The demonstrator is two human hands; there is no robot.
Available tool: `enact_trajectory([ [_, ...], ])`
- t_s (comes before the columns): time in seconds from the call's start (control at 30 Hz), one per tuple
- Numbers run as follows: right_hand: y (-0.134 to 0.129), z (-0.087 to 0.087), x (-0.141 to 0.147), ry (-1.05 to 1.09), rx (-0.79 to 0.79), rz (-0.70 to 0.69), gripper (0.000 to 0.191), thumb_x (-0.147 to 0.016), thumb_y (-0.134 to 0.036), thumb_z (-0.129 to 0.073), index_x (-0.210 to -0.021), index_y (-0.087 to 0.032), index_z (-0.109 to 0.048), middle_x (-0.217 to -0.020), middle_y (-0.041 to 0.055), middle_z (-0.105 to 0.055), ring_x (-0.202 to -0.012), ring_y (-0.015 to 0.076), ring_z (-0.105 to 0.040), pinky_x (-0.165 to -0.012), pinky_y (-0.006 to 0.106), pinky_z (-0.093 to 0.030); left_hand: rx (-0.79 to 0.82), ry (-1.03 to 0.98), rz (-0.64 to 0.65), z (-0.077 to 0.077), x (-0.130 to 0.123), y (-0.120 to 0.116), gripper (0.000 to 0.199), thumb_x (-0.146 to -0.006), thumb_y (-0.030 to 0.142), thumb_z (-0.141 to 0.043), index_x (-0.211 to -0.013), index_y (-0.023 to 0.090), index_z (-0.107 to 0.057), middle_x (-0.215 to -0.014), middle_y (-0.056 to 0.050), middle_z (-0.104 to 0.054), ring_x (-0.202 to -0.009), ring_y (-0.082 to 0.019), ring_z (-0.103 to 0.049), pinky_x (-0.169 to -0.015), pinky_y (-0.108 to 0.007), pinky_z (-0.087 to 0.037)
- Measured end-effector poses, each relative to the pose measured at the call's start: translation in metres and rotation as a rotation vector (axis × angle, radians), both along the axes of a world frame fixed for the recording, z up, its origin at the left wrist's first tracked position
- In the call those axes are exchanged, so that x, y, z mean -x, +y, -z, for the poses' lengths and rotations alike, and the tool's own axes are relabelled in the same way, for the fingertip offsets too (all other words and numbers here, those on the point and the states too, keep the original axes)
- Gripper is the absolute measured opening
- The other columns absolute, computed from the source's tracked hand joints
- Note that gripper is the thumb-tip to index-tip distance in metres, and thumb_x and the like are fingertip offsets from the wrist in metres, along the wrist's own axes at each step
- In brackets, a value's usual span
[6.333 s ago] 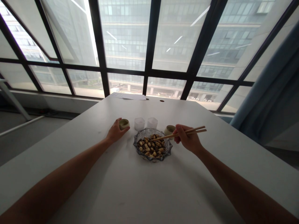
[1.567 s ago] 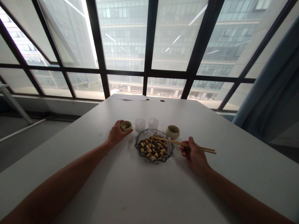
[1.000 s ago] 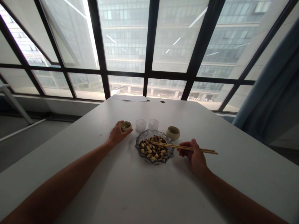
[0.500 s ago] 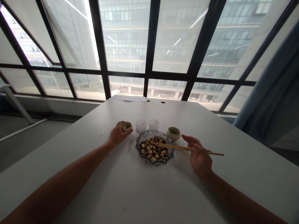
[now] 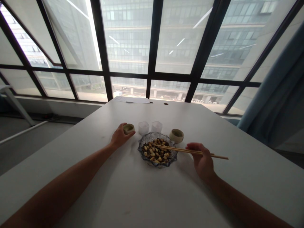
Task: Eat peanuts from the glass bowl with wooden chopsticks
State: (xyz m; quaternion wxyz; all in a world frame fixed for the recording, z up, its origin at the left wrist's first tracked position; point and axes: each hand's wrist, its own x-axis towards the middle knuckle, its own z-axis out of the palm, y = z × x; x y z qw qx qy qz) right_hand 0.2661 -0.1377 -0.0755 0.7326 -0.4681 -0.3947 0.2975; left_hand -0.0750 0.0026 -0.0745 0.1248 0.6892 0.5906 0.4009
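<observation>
While your left hand grasped the cup, your right hand held the chopsticks, likely light, stiff, best pinched mid-shaft.

"What's on your head view?"

"My left hand grips a small cup; my right hand holds chopsticks, tips among nuts in the glass bowl."

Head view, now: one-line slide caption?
Left hand around a small cup; right hand holds chopsticks over a glass bowl of nuts.
</observation>
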Motion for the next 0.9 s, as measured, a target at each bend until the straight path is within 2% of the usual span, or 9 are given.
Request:
enact_trajectory([
  [0.1, -0.009, -0.005, 0.005, -0.223, 0.085, 0.038, 0.042, -0.074, -0.059, -0.072, -0.057, -0.021, -0.066, -0.053, 0.0028, -0.062, -0.054, 0.019, -0.058, -0.056, 0.033, -0.048, 0.002, 0.008, -0.006, 0.0, 0.0, 0.0, 0.069, -0.075, 0.055, -0.072, -0.131, 0.021, -0.051, -0.123, -0.011, -0.068, -0.107, -0.027, -0.067, -0.092, -0.037, -0.053],
  [0.2, -0.018, -0.014, 0.009, -0.401, 0.127, 0.015, 0.046, -0.071, -0.06, -0.078, -0.051, -0.021, -0.061, -0.047, 0.002, -0.059, -0.046, 0.0153, -0.051, -0.046, 0.029, -0.041, 0.001, 0.008, -0.002, -0.002, 0.0, -0.001, 0.069, -0.075, 0.054, -0.073, -0.13, 0.02, -0.051, -0.124, -0.012, -0.067, -0.107, -0.027, -0.067, -0.093, -0.038, -0.052],
  [0.37, -0.02, -0.023, 0.013, -0.351, 0.083, 0.003, 0.046, -0.065, -0.06, -0.083, -0.058, -0.023, -0.056, -0.044, -0.0007, -0.059, -0.039, 0.0142, -0.05, -0.04, 0.027, -0.04, 0.011, 0.011, 0.001, -0.004, -0.001, -0.002, 0.069, -0.075, 0.054, -0.073, -0.131, 0.02, -0.051, -0.124, -0.012, -0.067, -0.108, -0.027, -0.067, -0.093, -0.038, -0.053],
  [0.53, -0.015, -0.022, 0.01, -0.349, 0.147, -0.093, 0.048, -0.07, -0.066, -0.077, -0.062, -0.02, -0.067, -0.056, 0.0065, -0.07, -0.048, 0.0186, -0.064, -0.048, 0.031, -0.054, 0.011, 0.021, -0.005, -0.004, -0.001, -0.003, 0.068, -0.076, 0.053, -0.073, -0.131, 0.018, -0.051, -0.123, -0.013, -0.068, -0.11, -0.028, -0.066, -0.094, -0.038, -0.052],
  [0.73, -0.017, -0.024, 0.01, -0.276, 0.086, -0.017, 0.047, -0.059, -0.057, -0.089, -0.056, -0.022, -0.058, -0.049, 0.0026, -0.067, -0.041, 0.0165, -0.061, -0.041, 0.028, -0.052, 0.008, 0.032, -0.008, -0.003, -0.002, -0.002, 0.069, -0.076, 0.054, -0.073, -0.131, 0.018, -0.051, -0.125, -0.014, -0.067, -0.11, -0.029, -0.066, -0.094, -0.039, -0.052],
  [0.8, -0.017, -0.028, 0.012, -0.295, 0.085, -0.026, 0.046, -0.062, -0.059, -0.085, -0.059, -0.022, -0.06, -0.049, 0.0021, -0.066, -0.04, 0.0155, -0.06, -0.039, 0.027, -0.051, 0.011, 0.034, -0.012, -0.003, -0.002, -0.002, 0.069, -0.075, 0.053, -0.073, -0.131, 0.019, -0.051, -0.125, -0.013, -0.067, -0.11, -0.029, -0.066, -0.094, -0.039, -0.052],
  [0.9, -0.017, -0.034, 0.014, -0.371, 0.116, -0.106, 0.047, -0.066, -0.067, -0.08, -0.062, -0.021, -0.067, -0.052, 0.0047, -0.069, -0.043, 0.018, -0.063, -0.043, 0.03, -0.056, 0.006, 0.029, -0.008, -0.003, -0.002, -0.001, 0.069, -0.075, 0.053, -0.073, -0.131, 0.02, -0.051, -0.125, -0.012, -0.067, -0.11, -0.028, -0.066, -0.094, -0.038, -0.052],
])
